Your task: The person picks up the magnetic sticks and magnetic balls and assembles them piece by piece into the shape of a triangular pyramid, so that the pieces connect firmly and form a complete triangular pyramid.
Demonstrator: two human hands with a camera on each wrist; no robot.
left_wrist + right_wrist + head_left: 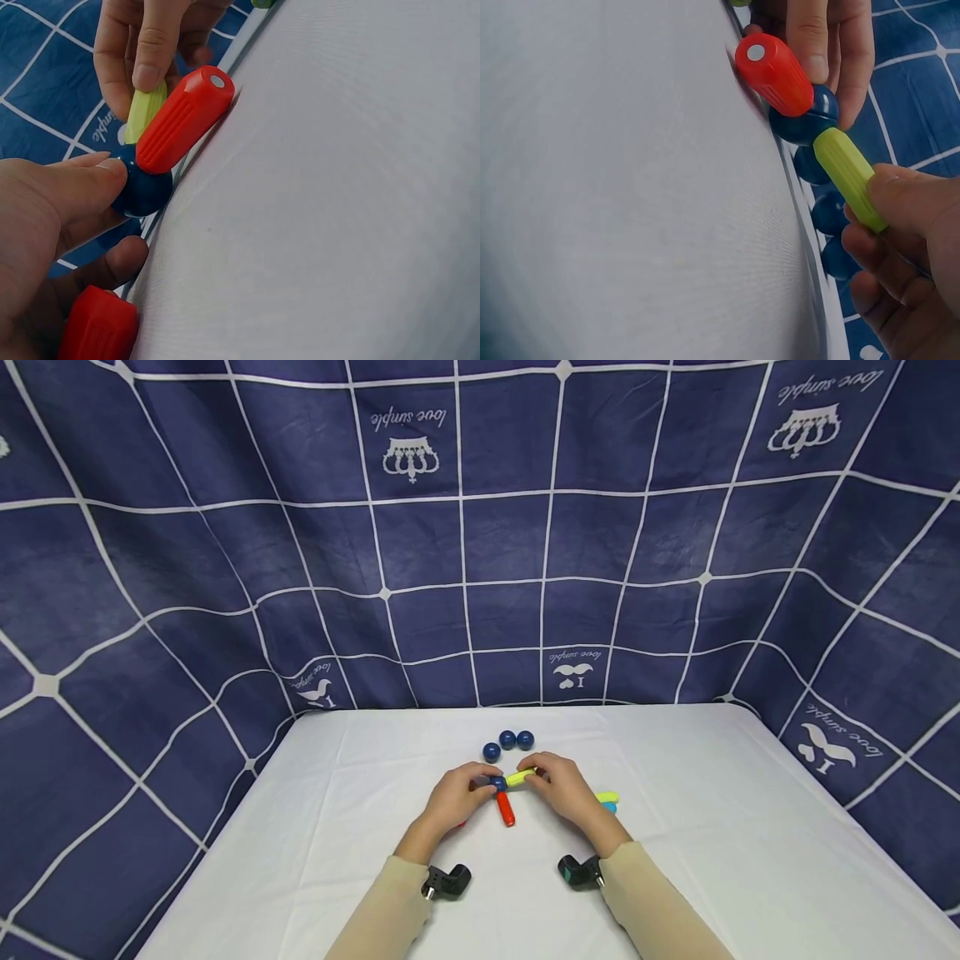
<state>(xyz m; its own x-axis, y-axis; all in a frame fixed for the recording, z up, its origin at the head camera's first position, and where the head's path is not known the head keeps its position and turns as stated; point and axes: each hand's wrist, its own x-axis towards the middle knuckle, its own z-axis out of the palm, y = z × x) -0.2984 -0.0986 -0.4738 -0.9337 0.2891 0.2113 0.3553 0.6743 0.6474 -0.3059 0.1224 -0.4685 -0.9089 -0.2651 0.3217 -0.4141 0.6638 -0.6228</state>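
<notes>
Contact in the middle of it all: the left hand [448, 797] pinches a dark blue ball [148, 196] between thumb and fingers, and on its right the right hand [561, 789] grips the outer end of a yellow-green rod [849, 178], whose other end meets that ball. So ball and rod sit squarely between the two sets of fingertips, one piece to each hand. Out of the same ball comes a red rod [506, 809], slanting towards the person, a silvery disc on its free end, neither hand gripping it. Second red rod [99, 328] just by the left hand's lower fingers, mostly hidden in the head view; whether they touch it, I cannot tell. Past the fingertips now, on the far side: three loose dark blue balls [507, 740], two side by side, the third just to their left and nearer the hands. Over by the right forearm, another yellow-green rod [607, 797] with a light blue rod [610, 807] against it, both partly covered. Black wrist cameras [447, 882], beige sleeves [392, 902], white tablecloth [300, 827] underneath, and behind, a navy curtain [502, 543] gridded in white.
</notes>
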